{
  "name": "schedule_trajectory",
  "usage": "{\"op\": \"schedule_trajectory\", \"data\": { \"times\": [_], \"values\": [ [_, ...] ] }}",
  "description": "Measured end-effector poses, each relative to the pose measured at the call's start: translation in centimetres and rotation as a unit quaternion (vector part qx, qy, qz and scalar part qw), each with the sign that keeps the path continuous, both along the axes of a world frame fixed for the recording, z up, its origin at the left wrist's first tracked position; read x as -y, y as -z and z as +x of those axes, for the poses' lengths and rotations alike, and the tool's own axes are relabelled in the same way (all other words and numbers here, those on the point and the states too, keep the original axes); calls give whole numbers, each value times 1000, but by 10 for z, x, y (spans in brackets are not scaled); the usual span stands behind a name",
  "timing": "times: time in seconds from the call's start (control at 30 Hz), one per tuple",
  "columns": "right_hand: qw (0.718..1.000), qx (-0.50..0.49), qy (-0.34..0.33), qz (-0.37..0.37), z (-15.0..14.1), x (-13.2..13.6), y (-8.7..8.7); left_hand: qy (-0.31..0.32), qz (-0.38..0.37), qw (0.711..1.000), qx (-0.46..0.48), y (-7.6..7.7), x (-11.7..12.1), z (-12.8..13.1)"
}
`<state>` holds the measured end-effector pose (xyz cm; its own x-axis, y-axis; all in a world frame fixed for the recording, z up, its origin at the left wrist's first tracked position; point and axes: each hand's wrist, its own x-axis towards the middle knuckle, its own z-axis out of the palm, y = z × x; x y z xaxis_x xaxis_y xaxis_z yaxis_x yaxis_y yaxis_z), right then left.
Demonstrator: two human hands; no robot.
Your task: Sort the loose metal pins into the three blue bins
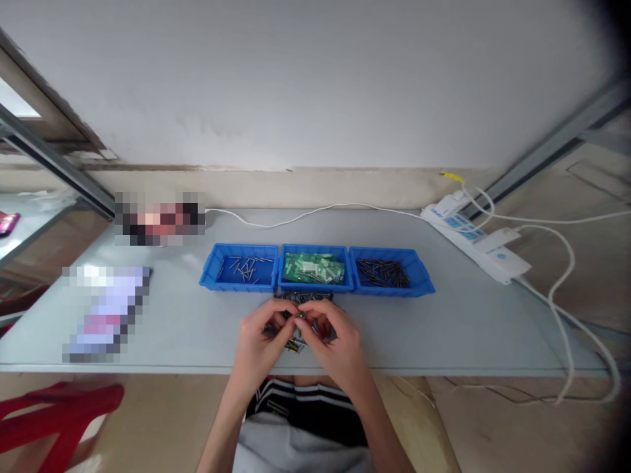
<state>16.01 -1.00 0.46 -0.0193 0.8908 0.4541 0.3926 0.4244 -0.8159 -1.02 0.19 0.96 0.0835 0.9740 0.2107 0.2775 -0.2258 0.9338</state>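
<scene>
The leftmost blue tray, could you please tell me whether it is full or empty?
Neither: the leftmost blue tray is sparsely filled, with thin metal pins scattered inside and bare base showing between them.

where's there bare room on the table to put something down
The table is bare between the pixelated item at front left and the left hand, and more widely between the right hand and the power strip. It is crowded around the hands, where loose metal parts lie before the middle blue tray.
</scene>
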Motion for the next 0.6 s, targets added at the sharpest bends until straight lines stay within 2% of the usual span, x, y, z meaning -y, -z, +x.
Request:
{"op": "schedule_trajectory", "data": {
  "times": [0.1, 0.2, 0.27, 0.33, 0.37, 0.43, 0.5, 0.6],
  "values": [
    [999, 2, 16, 31, -1, 2, -1, 2, 10, 1000, -14, -1, 0, 0],
    [994, 0, 70, 81, 3, 4, -6, -18, 16, 1000, -20, -2, 0, 1],
    [982, 7, 147, 120, 13, 0, -13, -52, 14, 999, -6, -1, 1, 1],
    [956, 22, 255, 146, 31, -9, -23, -80, 4, 996, 26, -1, 2, 0],
    [939, 23, 311, 147, 42, -14, -28, -87, -4, 995, 42, 0, 3, 0],
    [920, 44, 365, 133, 64, -24, -37, -89, -20, 994, 62, 0, 4, -1],
    [922, 86, 360, 116, 80, -29, -40, -89, -33, 993, 67, 0, 5, -1],
    [934, 121, 320, 107, 83, -22, -32, -93, -42, 992, 71, 1, 5, -2]
  ]
}}
